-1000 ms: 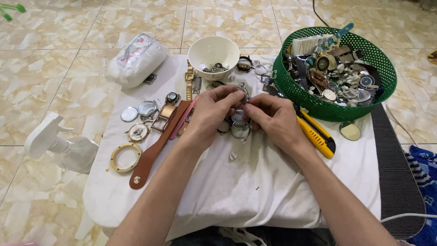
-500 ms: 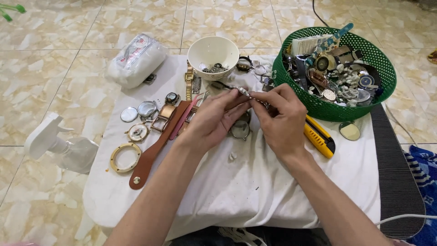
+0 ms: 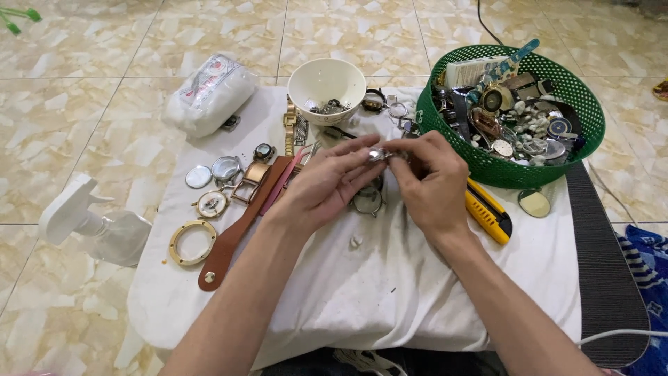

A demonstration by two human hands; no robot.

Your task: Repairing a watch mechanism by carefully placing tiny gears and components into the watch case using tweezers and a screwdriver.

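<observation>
— What do the hands hold?
— The left hand [image 3: 327,184] and right hand [image 3: 428,181] both pinch a small metal watch part [image 3: 378,154] above the white cloth [image 3: 390,292].
— What crowds them?
— Green basket [image 3: 445,132] and yellow utility knife [image 3: 487,212] right, brown strap [image 3: 236,233] left, white bowl [image 3: 327,80] behind; bare cloth nearer. White plastic package [image 3: 209,94] at the far-left corner.

Pinching a small silver metal part [image 3: 378,154] between fingertips of left hand [image 3: 327,184] and right hand [image 3: 431,182]. Hovering just above a round watch case [image 3: 367,201] on the white cloth [image 3: 390,292]. Sitting beyond the fingers: white bowl [image 3: 327,80]. Lying right of the fingers: yellow utility knife [image 3: 488,214] and green basket [image 3: 511,170].
</observation>
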